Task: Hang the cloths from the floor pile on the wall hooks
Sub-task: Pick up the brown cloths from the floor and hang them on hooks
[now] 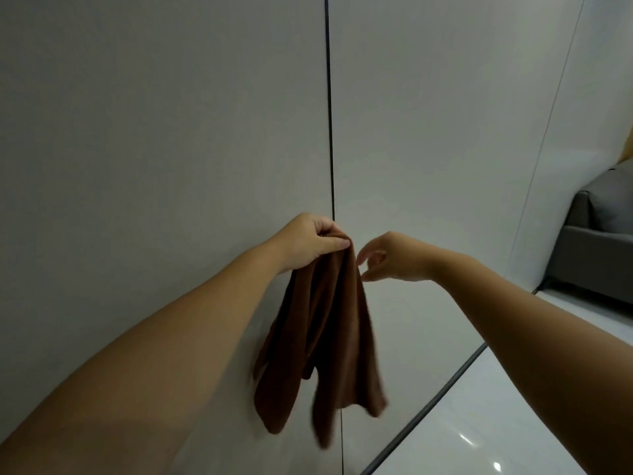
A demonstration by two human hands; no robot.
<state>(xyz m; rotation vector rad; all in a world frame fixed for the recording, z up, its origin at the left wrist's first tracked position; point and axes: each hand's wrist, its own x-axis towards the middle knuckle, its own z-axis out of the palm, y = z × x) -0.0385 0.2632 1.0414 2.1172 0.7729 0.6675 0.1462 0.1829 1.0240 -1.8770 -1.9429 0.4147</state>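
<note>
A brown cloth (325, 341) hangs in loose folds against the pale wall, close to a dark vertical seam (329, 108). My left hand (310, 241) pinches the cloth's bunched top edge between thumb and fingers, right at the seam. Just to the right of that top edge, my right hand (387, 257) hovers with its fingers loosely spread and holds nothing. No hook is visible; the spot under my left hand is hidden by the hand and the cloth. The floor pile is out of view.
The wall (154, 132) fills most of the view. A glossy white floor (479, 423) lies at the lower right, with a dark strip along the wall's base. A grey sofa (596, 231) stands at the far right.
</note>
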